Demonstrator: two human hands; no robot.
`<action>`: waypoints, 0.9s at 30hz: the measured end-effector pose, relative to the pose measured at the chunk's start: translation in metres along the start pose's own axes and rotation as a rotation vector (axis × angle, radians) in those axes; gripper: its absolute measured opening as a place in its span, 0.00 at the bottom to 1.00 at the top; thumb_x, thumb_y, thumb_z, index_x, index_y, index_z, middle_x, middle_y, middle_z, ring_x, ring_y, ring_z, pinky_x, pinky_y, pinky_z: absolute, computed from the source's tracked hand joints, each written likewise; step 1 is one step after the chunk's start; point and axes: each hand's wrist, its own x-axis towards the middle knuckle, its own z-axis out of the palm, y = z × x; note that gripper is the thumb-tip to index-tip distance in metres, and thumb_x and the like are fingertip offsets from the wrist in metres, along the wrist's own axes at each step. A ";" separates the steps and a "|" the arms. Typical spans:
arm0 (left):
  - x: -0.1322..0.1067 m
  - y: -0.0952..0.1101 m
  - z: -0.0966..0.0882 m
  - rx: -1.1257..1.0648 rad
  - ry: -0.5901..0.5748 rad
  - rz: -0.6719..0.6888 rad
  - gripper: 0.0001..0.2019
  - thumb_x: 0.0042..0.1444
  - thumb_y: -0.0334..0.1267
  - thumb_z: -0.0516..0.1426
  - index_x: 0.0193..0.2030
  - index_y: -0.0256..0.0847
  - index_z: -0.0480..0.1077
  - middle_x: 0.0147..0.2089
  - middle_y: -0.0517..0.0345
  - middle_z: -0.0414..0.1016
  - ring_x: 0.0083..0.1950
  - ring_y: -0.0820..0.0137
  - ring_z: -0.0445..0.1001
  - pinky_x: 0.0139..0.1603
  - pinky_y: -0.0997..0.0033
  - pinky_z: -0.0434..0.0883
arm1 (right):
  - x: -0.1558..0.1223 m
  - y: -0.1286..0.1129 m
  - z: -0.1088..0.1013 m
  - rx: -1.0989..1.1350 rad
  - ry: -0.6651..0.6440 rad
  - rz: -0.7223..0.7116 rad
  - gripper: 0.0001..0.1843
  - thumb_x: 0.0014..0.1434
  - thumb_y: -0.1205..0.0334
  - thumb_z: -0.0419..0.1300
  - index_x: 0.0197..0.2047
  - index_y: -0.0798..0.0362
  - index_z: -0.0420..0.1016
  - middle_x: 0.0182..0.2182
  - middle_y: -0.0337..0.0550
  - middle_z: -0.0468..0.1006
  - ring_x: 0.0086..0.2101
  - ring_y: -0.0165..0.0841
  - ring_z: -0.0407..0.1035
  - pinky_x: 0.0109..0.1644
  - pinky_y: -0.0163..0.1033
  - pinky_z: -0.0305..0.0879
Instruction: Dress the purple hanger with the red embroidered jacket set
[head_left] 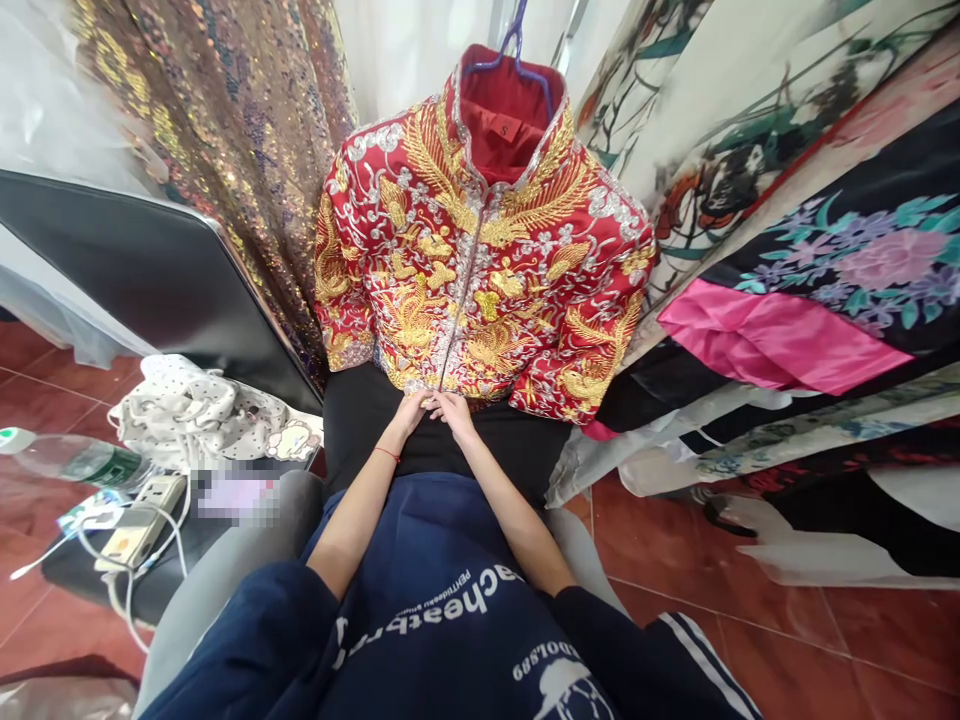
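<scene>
On the right side, above the red tiled floor (795,640), spread the largest thing, a hanging black cloth (750,190) with pink and violet flowers and a bright pink satin part. In the middle, before the person, hung a red short jacket (517,290), covered with gold and silver embroidery, its front edges meeting along one line. To the left of it fell a gold-brown sequined fabric (240,150), and nearer stood a flat black panel (142,260). Beside this panel lay a crumpled white cloth with dark dots (195,410), near a clear plastic bottle (82,460) and a white power strip (142,520) with white cables. The jacket was carried by a thin purple hanger (517,45). Both bare hands, the left (409,412) and the right (453,410), were close together at its lower front hem, with bent fingers; I could not tell how firmly they held it. A thin red bracelet (386,453) circled the left wrist. Smallest was the red label (504,130) marked "S", inside the collar.
</scene>
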 end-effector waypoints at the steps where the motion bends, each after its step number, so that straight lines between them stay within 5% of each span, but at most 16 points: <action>1: 0.000 0.000 0.000 -0.001 -0.001 -0.003 0.10 0.38 0.32 0.69 0.25 0.36 0.72 0.25 0.59 0.74 0.35 0.69 0.76 0.43 0.68 0.72 | -0.002 -0.002 0.000 -0.019 0.016 -0.025 0.13 0.56 0.54 0.67 0.26 0.54 0.75 0.19 0.36 0.77 0.16 0.24 0.65 0.22 0.29 0.54; 10: 0.000 -0.001 0.000 -0.007 -0.025 0.012 0.13 0.33 0.31 0.70 0.29 0.34 0.75 0.31 0.54 0.80 0.38 0.66 0.79 0.50 0.63 0.73 | -0.018 -0.013 -0.004 -0.157 0.122 -0.066 0.14 0.60 0.62 0.63 0.23 0.52 0.70 0.23 0.35 0.73 0.31 0.27 0.69 0.33 0.29 0.60; 13: 0.001 -0.003 0.000 0.001 -0.010 0.040 0.15 0.31 0.31 0.70 0.30 0.33 0.76 0.30 0.55 0.80 0.36 0.68 0.79 0.49 0.64 0.73 | -0.012 -0.018 0.001 -0.133 0.095 0.043 0.09 0.65 0.59 0.61 0.36 0.55 0.76 0.35 0.40 0.78 0.36 0.29 0.72 0.39 0.34 0.69; 16: 0.004 -0.006 -0.001 0.023 0.019 0.071 0.18 0.32 0.32 0.71 0.34 0.33 0.77 0.34 0.53 0.82 0.38 0.67 0.80 0.52 0.64 0.73 | -0.005 -0.027 0.006 -0.082 0.078 0.134 0.19 0.67 0.53 0.61 0.55 0.55 0.73 0.51 0.47 0.76 0.46 0.35 0.74 0.48 0.46 0.75; 19: 0.006 -0.007 -0.001 0.057 0.051 0.096 0.20 0.33 0.34 0.71 0.37 0.32 0.78 0.38 0.50 0.83 0.43 0.63 0.81 0.56 0.61 0.73 | -0.002 -0.036 0.011 -0.018 0.084 0.166 0.22 0.66 0.53 0.61 0.59 0.54 0.71 0.56 0.49 0.74 0.50 0.38 0.73 0.53 0.50 0.74; 23: 0.008 -0.007 -0.004 0.105 0.094 0.114 0.19 0.34 0.34 0.71 0.37 0.31 0.79 0.40 0.47 0.84 0.47 0.59 0.82 0.59 0.57 0.73 | -0.005 -0.049 0.018 0.068 0.101 0.132 0.20 0.66 0.53 0.61 0.57 0.55 0.72 0.52 0.47 0.76 0.46 0.35 0.74 0.48 0.45 0.76; 25: 0.007 -0.006 -0.004 0.126 0.116 0.119 0.21 0.34 0.33 0.71 0.39 0.32 0.79 0.43 0.45 0.84 0.50 0.57 0.81 0.61 0.55 0.72 | -0.008 -0.064 0.020 0.111 0.114 0.067 0.12 0.67 0.56 0.60 0.46 0.57 0.75 0.39 0.42 0.78 0.33 0.27 0.72 0.36 0.35 0.73; 27: 0.005 -0.004 -0.003 0.142 0.138 0.123 0.23 0.35 0.30 0.70 0.42 0.34 0.79 0.47 0.45 0.83 0.54 0.57 0.80 0.63 0.55 0.70 | -0.009 -0.088 0.020 0.158 0.117 -0.030 0.12 0.66 0.62 0.58 0.31 0.57 0.72 0.24 0.35 0.71 0.21 0.21 0.61 0.24 0.28 0.60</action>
